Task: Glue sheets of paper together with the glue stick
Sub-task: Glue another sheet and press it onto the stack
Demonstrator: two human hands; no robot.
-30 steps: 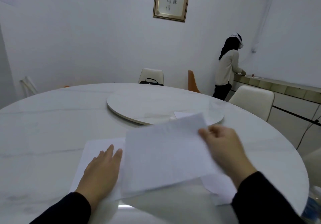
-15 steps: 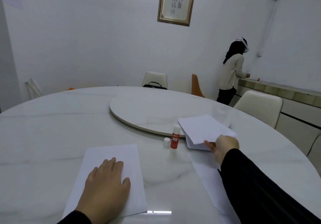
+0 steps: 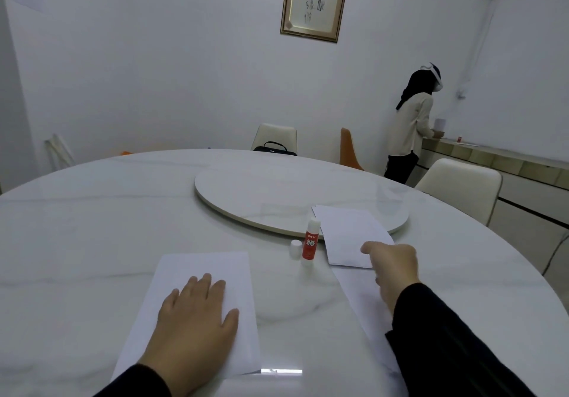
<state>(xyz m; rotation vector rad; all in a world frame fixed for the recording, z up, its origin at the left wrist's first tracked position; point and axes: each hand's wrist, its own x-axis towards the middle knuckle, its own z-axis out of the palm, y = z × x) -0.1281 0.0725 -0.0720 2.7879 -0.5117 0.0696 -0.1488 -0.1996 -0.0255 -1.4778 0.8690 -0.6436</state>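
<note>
A white sheet of paper lies on the marble table in front of me, and my left hand rests flat on it with fingers spread. A red glue stick stands upright and uncapped beyond it, its white cap just to its left. My right hand pinches the near corner of other white sheets, thumb on top. They lie flat, partly over the turntable's edge. Another sheet lies under my right forearm.
A round marble turntable sits in the middle of the big round table. Cream chairs and an orange chair stand around it. A person stands at a counter by the far right wall.
My right hand carried the sheets from in front of me to the right and lowered them flat beside the glue stick. My left hand stayed flat on its sheet.
</note>
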